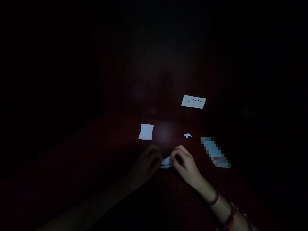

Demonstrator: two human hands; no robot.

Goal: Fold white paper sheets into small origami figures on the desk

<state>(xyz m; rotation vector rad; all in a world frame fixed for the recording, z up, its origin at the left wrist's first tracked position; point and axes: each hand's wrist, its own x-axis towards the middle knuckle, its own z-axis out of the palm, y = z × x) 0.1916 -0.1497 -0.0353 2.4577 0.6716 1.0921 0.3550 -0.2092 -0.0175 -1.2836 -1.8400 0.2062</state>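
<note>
The scene is very dark. A small folded piece of white paper [166,162] lies on a dark reddish table [101,154], pinched between both my hands. My left hand [148,162], with a ring on one finger, grips its left end with curled fingers. My right hand [184,163], with bands on the wrist, pinches its right end. Most of the paper is hidden by my fingers.
A white square sheet of paper [146,132] lies behind my left hand. A tiny folded paper figure [187,135] sits behind my right hand. A blurred-out flat object [215,152] lies to the right. A white wall socket [193,101] is on the back wall.
</note>
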